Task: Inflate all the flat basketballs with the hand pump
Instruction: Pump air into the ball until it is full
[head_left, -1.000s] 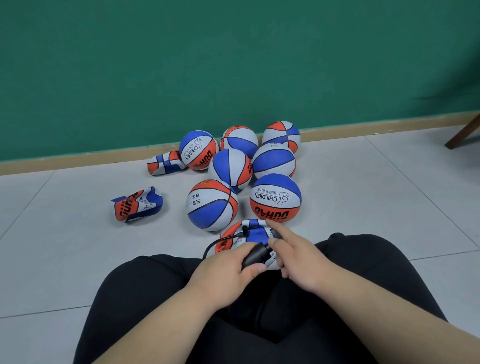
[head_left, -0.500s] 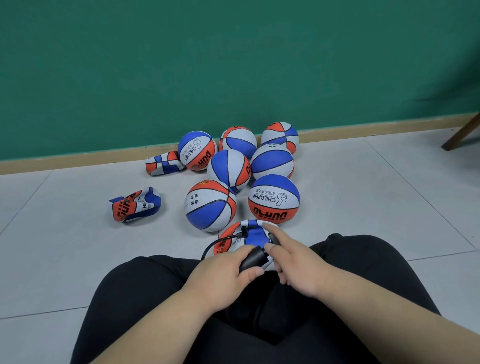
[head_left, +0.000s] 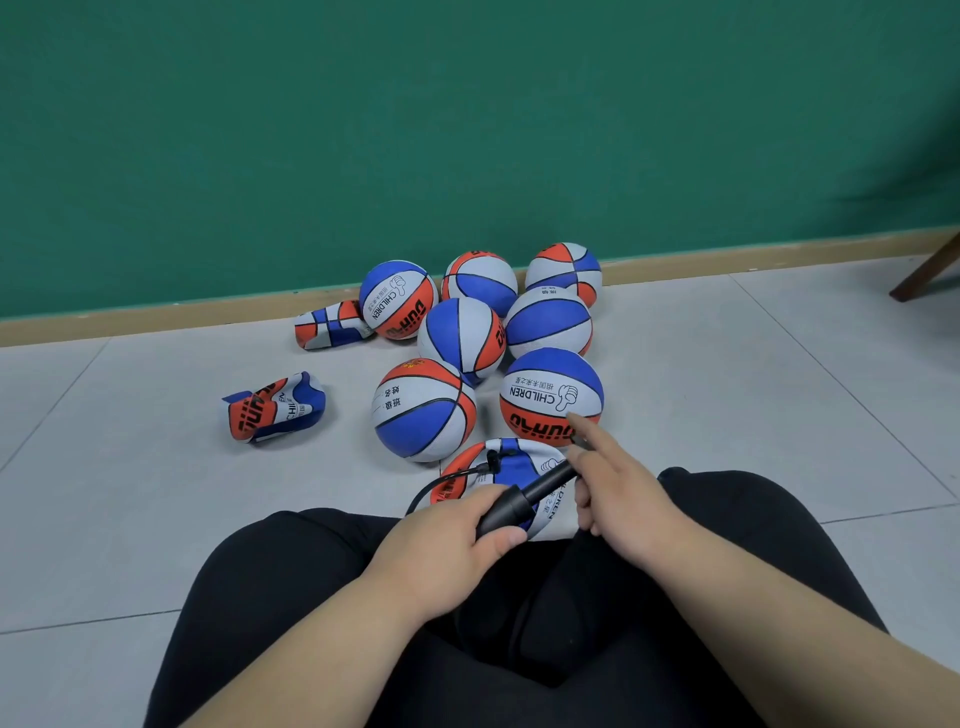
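Black hand pump (head_left: 530, 496) over limp ball (head_left: 511, 462); crumpled ball (head_left: 275, 408) left, folded ball (head_left: 330, 326) farther back.

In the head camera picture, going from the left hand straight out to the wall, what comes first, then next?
Left hand gripping the pump → flat ball → nearest CHILDREN ball → blue and grey ball → ball by the wall → green wall.

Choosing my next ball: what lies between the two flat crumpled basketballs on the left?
Head view: only bare grey floor tile separates the nearer crumpled orange-blue-white basketball from the flat one near the wall.
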